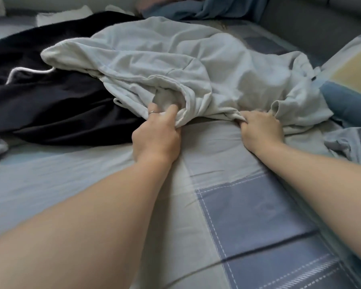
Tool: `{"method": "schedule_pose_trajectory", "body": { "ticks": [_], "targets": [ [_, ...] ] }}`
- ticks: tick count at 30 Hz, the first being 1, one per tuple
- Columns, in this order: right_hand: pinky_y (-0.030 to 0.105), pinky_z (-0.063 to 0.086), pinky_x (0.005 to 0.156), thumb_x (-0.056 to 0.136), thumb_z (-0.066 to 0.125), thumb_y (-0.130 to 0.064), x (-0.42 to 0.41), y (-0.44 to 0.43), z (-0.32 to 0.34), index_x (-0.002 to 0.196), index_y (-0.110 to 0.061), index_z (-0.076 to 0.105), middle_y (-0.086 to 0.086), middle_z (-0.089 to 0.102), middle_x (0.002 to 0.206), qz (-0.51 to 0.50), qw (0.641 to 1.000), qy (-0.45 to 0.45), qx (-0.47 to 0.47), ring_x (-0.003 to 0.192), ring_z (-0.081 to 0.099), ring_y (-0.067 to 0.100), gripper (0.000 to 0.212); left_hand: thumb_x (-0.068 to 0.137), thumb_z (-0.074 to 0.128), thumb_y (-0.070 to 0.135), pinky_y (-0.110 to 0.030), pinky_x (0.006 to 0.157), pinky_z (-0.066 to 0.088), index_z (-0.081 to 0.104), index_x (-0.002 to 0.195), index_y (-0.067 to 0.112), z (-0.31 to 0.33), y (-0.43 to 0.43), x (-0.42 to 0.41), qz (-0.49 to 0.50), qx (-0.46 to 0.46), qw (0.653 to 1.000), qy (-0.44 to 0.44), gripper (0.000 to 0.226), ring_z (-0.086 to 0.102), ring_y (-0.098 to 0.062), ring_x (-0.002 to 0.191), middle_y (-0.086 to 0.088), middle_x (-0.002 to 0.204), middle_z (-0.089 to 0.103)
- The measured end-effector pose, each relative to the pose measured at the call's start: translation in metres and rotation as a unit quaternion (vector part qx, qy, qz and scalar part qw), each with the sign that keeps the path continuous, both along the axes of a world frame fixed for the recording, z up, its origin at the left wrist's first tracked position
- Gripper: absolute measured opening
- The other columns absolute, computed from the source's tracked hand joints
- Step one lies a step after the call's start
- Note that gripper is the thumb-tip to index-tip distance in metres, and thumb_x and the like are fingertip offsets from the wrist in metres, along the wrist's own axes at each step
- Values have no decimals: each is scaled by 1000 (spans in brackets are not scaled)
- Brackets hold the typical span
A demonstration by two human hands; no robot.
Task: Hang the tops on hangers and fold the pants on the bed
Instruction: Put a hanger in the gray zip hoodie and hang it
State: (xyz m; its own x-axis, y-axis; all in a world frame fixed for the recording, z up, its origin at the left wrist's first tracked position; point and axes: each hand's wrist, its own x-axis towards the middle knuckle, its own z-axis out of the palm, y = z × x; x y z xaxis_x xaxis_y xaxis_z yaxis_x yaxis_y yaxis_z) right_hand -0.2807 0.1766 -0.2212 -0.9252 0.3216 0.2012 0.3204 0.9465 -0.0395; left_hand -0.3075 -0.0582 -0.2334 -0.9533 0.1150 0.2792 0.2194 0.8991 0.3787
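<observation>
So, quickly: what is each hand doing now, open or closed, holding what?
Left hand: closed, gripping the near edge of the pale grey garment.
Right hand: closed, gripping the same garment's edge.

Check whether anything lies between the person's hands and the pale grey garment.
Nothing visible does. The left hand and right hand both grip the pale grey garment at its near edge. A dark garment lies beside it on the left, partly underneath.

Your bed (248, 215), covered in a blue-and-grey patchwork sheet: a crumpled pale grey garment (175, 65) at centre, a dark navy garment (61, 105) beside it on your left, blue cloth (217, 9) beyond.
</observation>
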Motion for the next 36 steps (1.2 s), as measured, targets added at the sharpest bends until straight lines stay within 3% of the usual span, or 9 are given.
{"method": "schedule_pose_trajectory", "body": {
  "ticks": [3, 10, 15, 18, 22, 27, 30, 33, 36],
  "targets": [
    [41, 42, 89, 104, 37, -31, 15, -7, 29, 116, -31, 67, 16, 62, 124, 14, 994, -100, -28, 120, 53, 38, 32, 99, 39, 31, -37, 67, 35, 54, 120, 38, 14, -4, 8, -19, -15, 997, -75, 26, 62, -36, 94, -5, 134, 41],
    [40, 33, 98, 103, 40, -28, 105, -61, 93, 107, -29, 64, 12, 68, 117, 46, 983, -175, -14, 120, 53, 36, 25, 96, 44, 26, -44, 89, 29, 43, 143, 36, 40, -67, 103, -52, -144, 973, -175, 48, 37, -33, 125, 14, 162, 20],
    [32, 17, 74, 103, 41, -25, 199, -128, 146, 95, -25, 60, 6, 66, 88, 111, 968, -203, -102, 95, 58, 34, 21, 91, 47, 21, -45, 94, 37, 53, 134, 30, 95, -137, 192, -28, -64, 954, -292, 45, 47, -32, 125, 15, 155, 29],
    [36, 27, 69, 105, 37, -34, 253, -166, 177, 105, -25, 63, 6, 67, 90, 160, 942, -259, -143, 93, 57, 36, 27, 98, 50, 28, -47, 94, 44, 53, 134, 25, 122, -173, 243, -5, -32, 939, -342, 36, 48, -32, 128, 12, 163, 20],
    [41, 41, 66, 105, 43, -34, 306, -212, 226, 95, -22, 62, 2, 60, 80, 191, 896, -324, -237, 88, 59, 34, 25, 97, 63, 33, -42, 116, 34, 35, 154, 24, 153, -207, 313, 92, 148, 880, -442, 64, 33, -26, 147, -2, 167, 15],
    [42, 41, 68, 103, 45, -45, 331, -266, 296, 66, -25, 50, -2, 56, 70, 176, 877, -318, -314, 80, 56, 29, 42, 81, 83, 33, -40, 111, 44, 31, 156, 30, 217, -214, 409, 11, 240, 802, -548, 92, 40, -15, 141, 6, 158, 38],
    [38, 37, 63, 101, 48, -42, 340, -297, 343, 64, -22, 53, -5, 54, 62, 160, 859, -292, -388, 71, 52, 22, 43, 71, 87, 47, -20, 101, 43, 36, 152, 27, 269, -198, 446, 7, 360, 775, -519, 98, 49, 0, 130, 13, 145, 51],
    [36, 36, 64, 100, 54, -36, 349, -322, 393, 64, -14, 55, -1, 53, 63, 153, 846, -272, -432, 72, 50, 19, 42, 71, 85, 44, -25, 87, 54, 49, 137, 24, 318, -181, 462, 79, 445, 758, -470, 78, 64, -4, 111, 10, 123, 66],
    [33, 34, 63, 100, 57, -31, 363, -338, 450, 71, -2, 60, 4, 52, 65, 115, 824, -253, -494, 67, 47, 14, 41, 86, 65, 28, -35, 78, 54, 58, 118, 24, 369, -184, 469, 168, 431, 792, -398, 33, 66, -21, 102, 0, 109, 70]
  ]
}}
